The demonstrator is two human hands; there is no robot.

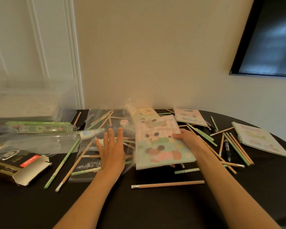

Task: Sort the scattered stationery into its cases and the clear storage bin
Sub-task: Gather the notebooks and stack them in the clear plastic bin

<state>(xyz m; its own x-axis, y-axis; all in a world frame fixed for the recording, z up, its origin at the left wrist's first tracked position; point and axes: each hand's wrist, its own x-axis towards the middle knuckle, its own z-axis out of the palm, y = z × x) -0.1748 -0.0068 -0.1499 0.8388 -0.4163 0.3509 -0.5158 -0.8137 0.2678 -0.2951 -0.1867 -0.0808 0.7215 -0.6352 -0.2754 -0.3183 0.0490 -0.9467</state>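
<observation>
A person's right hand [186,138] grips the right edge of a pastel cartoon-print notebook [162,142], thumb on the cover, holding it tilted above a black round table [139,207]; the notebook is motion-blurred. The left hand [111,151] is spread wide, fingers straight, palm down over a clear plastic sleeve [92,146] lying flat on the table, w/ nothing in its grasp; contact w/ the sleeve can't be told.

Around the hands: natural-wood pencils w/ white erasers, one [168,184] lying alone near the front betw. the forearms, and pale green pencils [61,164] scattered left & right. A black pen [226,150] lies among the pencils at right. A white correction-tape dispenser w/ blue dot [91,133] sits just beyond the left fingertips.

Further left: a clear cylindrical plastic tube case [40,141] on its side, a green printed flat pencil case [38,127] behind it, and an open black-and-gold cardboard box w/ red label [18,164] at the table's edge. At far left, the clear storage bin [26,103] holds pale paper items, blurred.

Right side: a spiral-bound pastel sketchpad [259,138] and a second pastel notebook [189,116] near the wall. A dark framed screen [269,40] hangs at upper right.
</observation>
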